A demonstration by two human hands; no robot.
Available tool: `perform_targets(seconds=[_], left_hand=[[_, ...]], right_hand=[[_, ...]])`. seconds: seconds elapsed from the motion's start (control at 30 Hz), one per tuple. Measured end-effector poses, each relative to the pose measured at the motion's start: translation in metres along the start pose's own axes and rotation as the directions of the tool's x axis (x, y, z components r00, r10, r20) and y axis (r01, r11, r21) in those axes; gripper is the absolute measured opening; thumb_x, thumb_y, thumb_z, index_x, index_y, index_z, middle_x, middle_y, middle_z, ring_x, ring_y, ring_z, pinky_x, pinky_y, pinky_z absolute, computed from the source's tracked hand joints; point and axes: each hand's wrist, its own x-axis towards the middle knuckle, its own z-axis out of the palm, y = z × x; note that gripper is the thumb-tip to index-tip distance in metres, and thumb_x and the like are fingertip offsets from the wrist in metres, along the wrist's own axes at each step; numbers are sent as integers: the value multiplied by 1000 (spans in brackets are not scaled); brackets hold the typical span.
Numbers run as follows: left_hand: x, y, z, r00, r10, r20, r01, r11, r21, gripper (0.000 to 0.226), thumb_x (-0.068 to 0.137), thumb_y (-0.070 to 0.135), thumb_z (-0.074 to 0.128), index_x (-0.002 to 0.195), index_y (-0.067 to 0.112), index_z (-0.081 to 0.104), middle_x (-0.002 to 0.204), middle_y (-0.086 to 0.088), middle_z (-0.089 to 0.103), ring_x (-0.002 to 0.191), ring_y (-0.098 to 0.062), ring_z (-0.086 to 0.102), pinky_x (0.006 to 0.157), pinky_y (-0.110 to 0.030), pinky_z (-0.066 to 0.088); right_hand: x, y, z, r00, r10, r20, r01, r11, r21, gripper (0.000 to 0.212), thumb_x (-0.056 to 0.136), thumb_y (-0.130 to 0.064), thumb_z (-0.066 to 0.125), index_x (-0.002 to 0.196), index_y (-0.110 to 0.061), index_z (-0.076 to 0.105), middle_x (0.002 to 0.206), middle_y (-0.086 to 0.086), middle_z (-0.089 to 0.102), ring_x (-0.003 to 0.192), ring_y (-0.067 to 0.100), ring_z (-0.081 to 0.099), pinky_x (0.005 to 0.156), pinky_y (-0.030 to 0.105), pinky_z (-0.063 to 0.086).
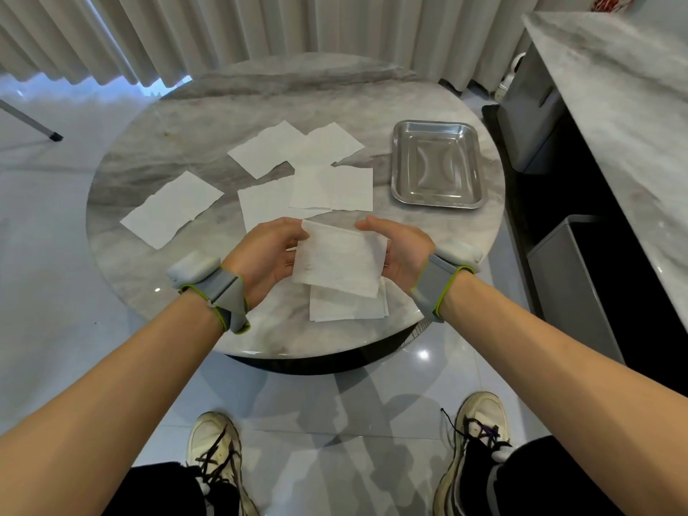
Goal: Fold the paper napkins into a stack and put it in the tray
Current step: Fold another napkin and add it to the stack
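A white paper napkin (340, 260) is held up between my left hand (268, 255) and my right hand (400, 251), each gripping one side edge, just above the near part of the round marble table (156, 158). Directly beneath it lies a small stack of folded napkins (348, 309) near the table's front edge. Several flat unfolded napkins are spread across the middle, one at the left (172, 208), others partly overlapping around the centre (331, 188). The steel tray (400, 162) sits at the right of the table with nothing in it.
A marble counter (614, 91) runs along the right, with grey bins (569, 277) on the floor below it. Pleated curtains (223, 31) hang behind the table. My shoes (216, 456) rest on the glossy tiled floor under the table's near edge.
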Motion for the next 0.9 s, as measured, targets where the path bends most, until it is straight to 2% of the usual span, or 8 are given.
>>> perform_targets(seconds=[0.1,0.17,0.3,0.47,0.63,0.7,0.83,0.9], left_hand=[[2,-2,0,994,25,-102,-19,998,56,7,90,13,58,96,15,58,93,-7,64,75,-21,63,77,-34,52],[5,-4,-1,983,56,-174,-30,989,147,26,86,17,65,110,16,56,101,-9,65,82,-22,63,85,-38,53],[4,-5,-2,975,131,-178,-78,958,277,39,85,22,68,122,18,58,106,-10,67,90,-22,63,87,-34,56],[2,-5,1,987,129,-99,-90,942,323,21,83,16,71,104,14,69,82,0,68,73,-14,63,61,-17,53],[1,-6,0,963,244,-118,-174,891,420,13,81,4,71,93,7,72,80,-10,67,72,-18,58,75,-33,52],[2,-7,-2,946,290,-148,-192,865,464,8,79,9,74,85,13,73,78,-12,66,70,-18,56,74,-34,52],[3,-7,-2,920,342,-191,-211,844,493,9,78,21,76,83,14,74,75,-7,63,67,-15,55,70,-27,48],[2,-5,-1,923,334,-191,-223,869,442,7,81,23,74,79,17,70,79,-4,65,71,-13,58,69,-23,48]], right_hand=[[2,3,-1,995,-100,20,101,992,-77,14,81,-17,69,94,-13,71,93,7,69,79,21,64,71,29,55],[1,5,0,989,-143,26,145,980,-138,12,81,-13,68,92,-15,69,87,5,69,78,20,67,64,26,56],[3,10,0,949,-314,31,297,854,-427,16,76,-11,69,78,-27,70,85,1,68,88,25,67,83,36,57],[2,13,0,903,-423,79,400,758,-515,12,81,-14,67,83,-25,72,82,-3,67,81,16,62,75,27,52],[7,14,-3,899,-435,55,382,715,-585,15,74,-22,70,66,-35,70,77,-3,69,82,24,66,83,43,57],[7,14,-5,895,-443,40,373,696,-613,14,75,-23,71,65,-34,68,68,-8,64,70,15,61,74,36,56],[5,12,-5,892,-450,38,386,714,-584,6,80,-23,70,75,-22,67,61,-11,53,58,5,47,55,9,39],[4,9,-2,905,-422,49,381,755,-533,9,82,-23,68,75,-19,65,67,-3,56,64,10,49,60,10,41]])
